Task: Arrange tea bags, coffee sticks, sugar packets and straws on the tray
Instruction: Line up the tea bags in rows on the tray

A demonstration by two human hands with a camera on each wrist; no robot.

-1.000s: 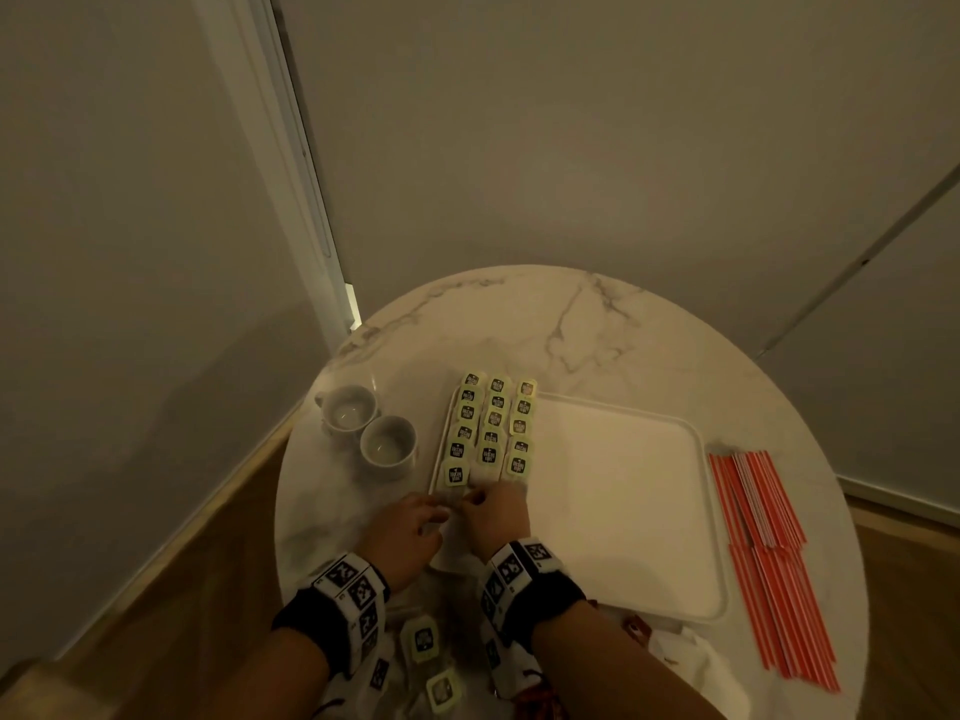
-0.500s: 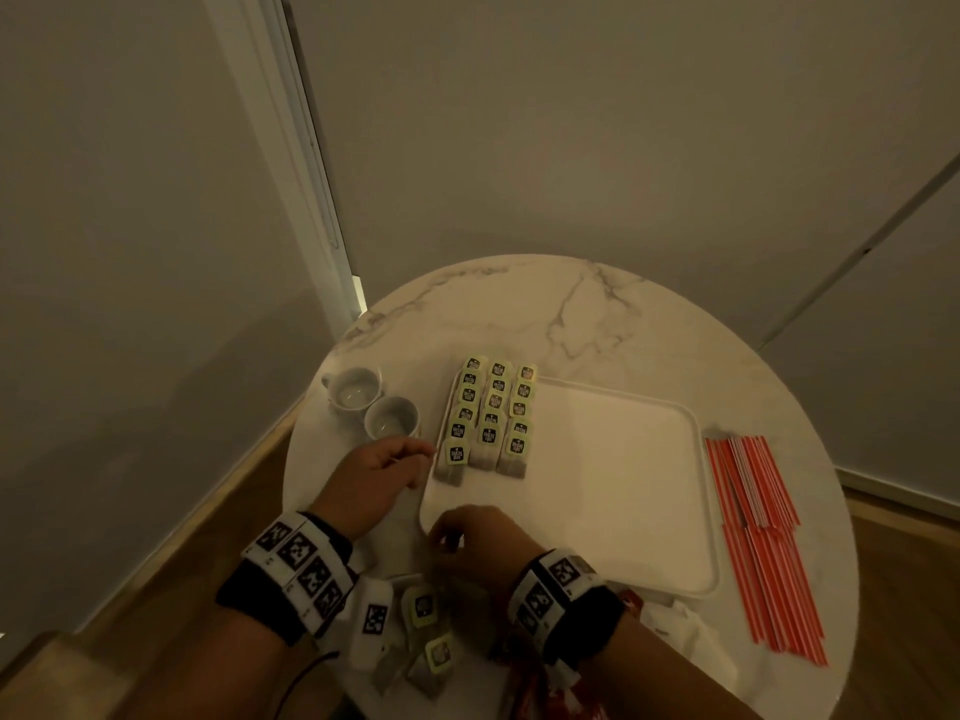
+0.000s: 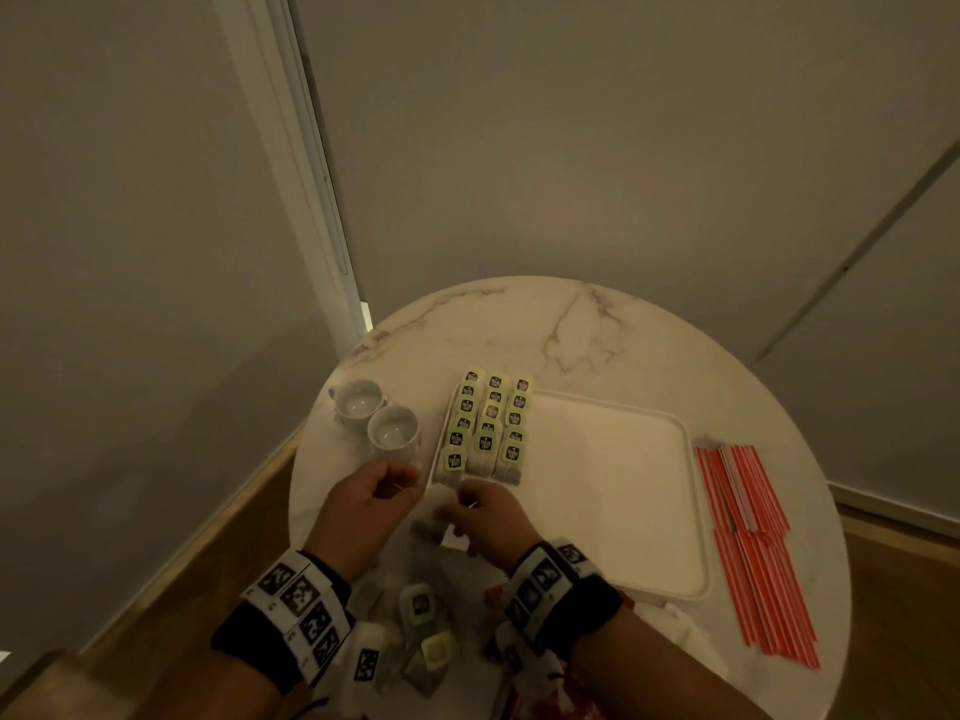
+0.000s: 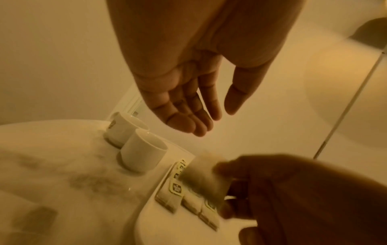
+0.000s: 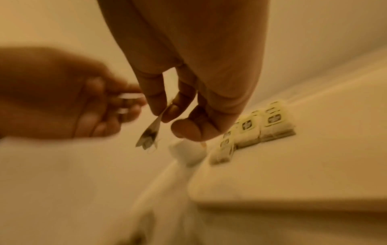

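A white tray point(image 3: 623, 511) lies on the round marble table point(image 3: 597, 335). Three columns of tea bags point(image 3: 491, 423) with green tags fill its left side. My right hand point(image 3: 462, 504) hovers at the tray's near left corner and pinches a tea bag point(image 3: 439, 511), which is blurred in the left wrist view point(image 4: 201, 177) and dangles from the fingers in the right wrist view point(image 5: 149, 134). My left hand point(image 3: 405, 475) floats just left of the tray, fingers relaxed and holding nothing point(image 4: 201, 122). Red straws point(image 3: 748, 537) lie in a bundle right of the tray.
Two white cups point(image 3: 392, 433) stand left of the tray, close to my left hand. Loose tea bags point(image 3: 421, 605) and red packets point(image 3: 582, 688) lie at the table's near edge under my wrists. Walls close in behind the table.
Both hands left the tea bag rows. My right hand dipped to the near edge of the table and came back to the tray's corner holding a tea bag. My left hand drew aside.
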